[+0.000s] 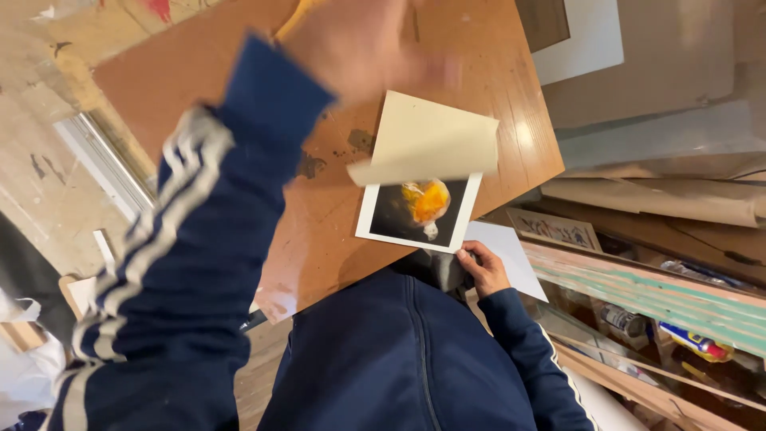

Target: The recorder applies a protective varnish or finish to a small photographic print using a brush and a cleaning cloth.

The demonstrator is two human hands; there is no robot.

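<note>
A photo print point(399, 217) with a white border, a dark ground and an orange shape lies at the edge of a brown wooden table point(495, 88). A cream sheet point(427, 140) curls up over its far half. My right hand point(483, 268) grips the print's near corner, close to my navy jacket. My left hand point(359, 48) is raised and blurred just above the cream sheet's upper corner. Whether it holds the sheet cannot be told. My left sleeve, navy with white stripes, crosses the left of the view.
A white sheet point(511, 255) lies under the print's corner beside my right hand. To the right stand rolled brown paper point(654, 199), leaning boards and shelves with spray cans point(694, 343). Dark stains point(311, 166) mark the tabletop. A worn, paint-flecked floor point(40, 160) is at left.
</note>
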